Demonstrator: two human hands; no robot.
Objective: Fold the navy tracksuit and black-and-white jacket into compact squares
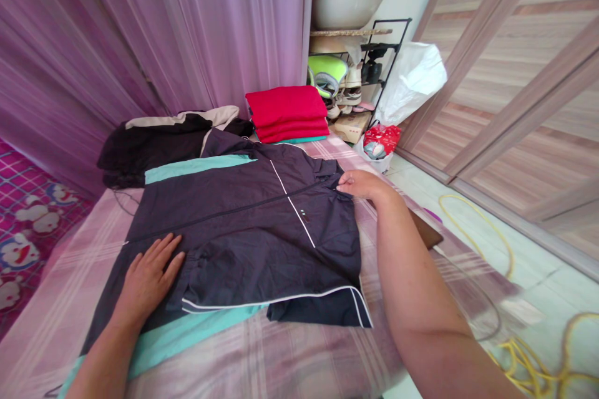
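A dark navy zip jacket [253, 206] with white piping lies spread across the bed, its collar towards the right and its zip closed along the middle. One sleeve is folded in over the near half of its front. Turquoise cloth [187, 336] shows from under the near and far sides. My left hand [152, 271] lies flat on the jacket's lower part, fingers spread. At the collar, my right hand [358, 184] pinches the dark fabric between thumb and fingers.
Folded red clothes [287, 113] are stacked at the bed's far edge, beside a heap of black and cream clothing [159, 143]. A shoe rack [381, 62] and a white bag [414, 78] stand beyond. Yellow cable [528, 361] lies on the floor at right.
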